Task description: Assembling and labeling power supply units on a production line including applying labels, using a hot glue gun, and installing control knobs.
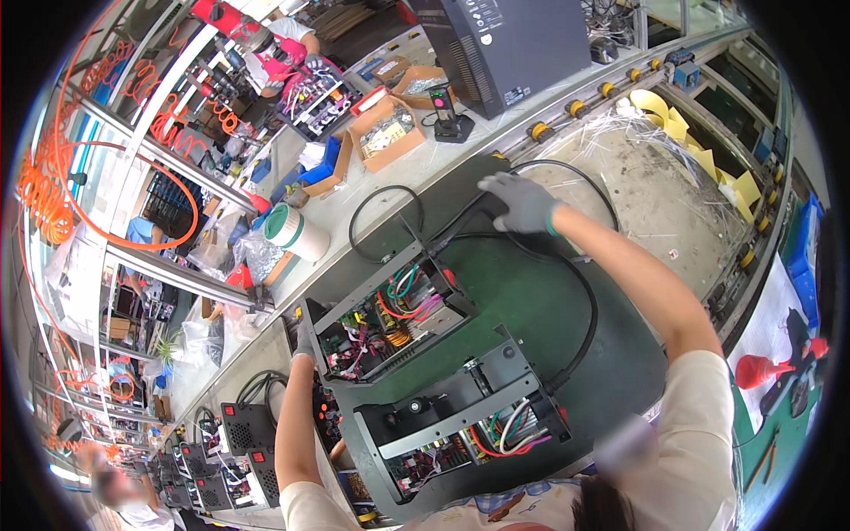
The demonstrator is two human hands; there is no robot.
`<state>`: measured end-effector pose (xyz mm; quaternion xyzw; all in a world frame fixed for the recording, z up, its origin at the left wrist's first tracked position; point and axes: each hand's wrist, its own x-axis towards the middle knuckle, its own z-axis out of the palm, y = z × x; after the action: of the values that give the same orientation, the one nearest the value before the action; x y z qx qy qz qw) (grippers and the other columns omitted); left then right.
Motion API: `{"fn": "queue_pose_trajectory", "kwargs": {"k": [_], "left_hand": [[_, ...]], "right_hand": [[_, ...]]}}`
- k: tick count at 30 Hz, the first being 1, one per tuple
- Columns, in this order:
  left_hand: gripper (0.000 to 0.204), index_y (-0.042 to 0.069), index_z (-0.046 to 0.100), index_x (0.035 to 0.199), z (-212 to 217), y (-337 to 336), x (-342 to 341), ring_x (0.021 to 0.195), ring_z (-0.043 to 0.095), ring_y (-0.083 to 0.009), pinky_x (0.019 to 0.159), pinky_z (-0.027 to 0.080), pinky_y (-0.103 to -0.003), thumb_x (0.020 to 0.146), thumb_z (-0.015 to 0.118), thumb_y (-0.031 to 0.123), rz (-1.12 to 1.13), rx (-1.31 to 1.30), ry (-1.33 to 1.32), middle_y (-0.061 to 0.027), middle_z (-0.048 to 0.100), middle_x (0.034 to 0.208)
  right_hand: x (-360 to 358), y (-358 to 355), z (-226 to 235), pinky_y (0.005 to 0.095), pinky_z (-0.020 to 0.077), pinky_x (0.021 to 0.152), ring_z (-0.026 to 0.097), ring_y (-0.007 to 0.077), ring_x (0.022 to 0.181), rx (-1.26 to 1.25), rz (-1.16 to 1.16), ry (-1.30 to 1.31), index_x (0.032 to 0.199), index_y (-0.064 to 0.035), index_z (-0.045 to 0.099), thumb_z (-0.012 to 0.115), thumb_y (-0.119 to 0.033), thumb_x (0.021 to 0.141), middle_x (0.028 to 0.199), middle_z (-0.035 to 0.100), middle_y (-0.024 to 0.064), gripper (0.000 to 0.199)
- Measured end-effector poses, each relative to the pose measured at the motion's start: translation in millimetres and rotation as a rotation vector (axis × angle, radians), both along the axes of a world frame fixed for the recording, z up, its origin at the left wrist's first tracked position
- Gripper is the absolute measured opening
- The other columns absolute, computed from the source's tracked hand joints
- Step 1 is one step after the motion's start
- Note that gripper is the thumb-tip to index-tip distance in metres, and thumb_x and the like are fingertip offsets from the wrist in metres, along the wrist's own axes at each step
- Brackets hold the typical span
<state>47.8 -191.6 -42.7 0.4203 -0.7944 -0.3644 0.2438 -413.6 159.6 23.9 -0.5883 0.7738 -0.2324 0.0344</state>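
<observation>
Two opened chassis units lie on the dark green board (pixel 513 301), with bare circuit boards, copper coils and coloured wires showing. At the left end of the farther chassis (pixel 394 323) is my left hand (pixel 304 341), gloved in grey; its fingers are mostly hidden. My right hand (pixel 521 203), also in a grey glove, is closed over a thick black cable (pixel 465 217) beyond that unit's right end. The cable loops over the board and beyond its far edge. Nearer to me sits the second chassis (pixel 469 442), with another black cable (pixel 589 327) curving from its right end.
Across the far bench stand a white tub with a green lid (pixel 297 232), cardboard boxes of small parts (pixel 387 133) and a large dark cabinet (pixel 513 53). Several finished-looking units (pixel 252 434) sit at the left. A roller conveyor edge (pixel 575 108) runs behind scattered white ties.
</observation>
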Motion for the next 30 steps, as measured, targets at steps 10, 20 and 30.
{"fn": "queue_pose_trajectory", "kwargs": {"k": [10, 20, 30], "left_hand": [[0.03, 0.009, 0.06, 0.105, 69, 65, 57, 0.091, 0.058, -0.0422, 0.08, 0.044, -0.048, 0.087, 0.049, 0.03, 0.331, -0.298, -0.625, -0.02, 0.064, 0.092], [0.013, 0.011, 0.057, 0.096, 121, 285, 174, 0.055, 0.045, -0.0047, 0.044, 0.035, -0.017, 0.092, 0.053, 0.023, 0.852, 0.301, 1.019, 0.0024, 0.052, 0.071], [0.039, 0.007, 0.06, 0.105, 69, 413, 127, 0.066, 0.065, -0.0237, 0.06, 0.05, -0.034, 0.08, 0.067, 0.036, 0.093, 0.288, -0.354, -0.0097, 0.064, 0.077]], "right_hand": [[-86, -87, -44, 0.0303, 0.0294, 0.107, 0.04, 0.0241, 0.127, 0.004, 0.243, -1.079, 0.133, -0.0026, 0.045, 0.053, -0.013, 0.067, 0.137, 0.045, 0.0125, 0.068], [-21, -164, 29, 0.036, 0.0478, 0.081, 0.063, 0.0278, 0.09, 0.289, 0.304, 0.001, 0.09, -0.0124, 0.07, 0.06, -0.026, 0.073, 0.092, 0.068, 0.0104, 0.024], [155, -242, 78, 0.0353, 0.0536, 0.068, 0.064, 0.0257, 0.081, 0.969, 0.303, 0.236, 0.105, -0.0047, 0.065, 0.059, -0.057, 0.079, 0.097, 0.066, 0.0098, 0.059]]}}
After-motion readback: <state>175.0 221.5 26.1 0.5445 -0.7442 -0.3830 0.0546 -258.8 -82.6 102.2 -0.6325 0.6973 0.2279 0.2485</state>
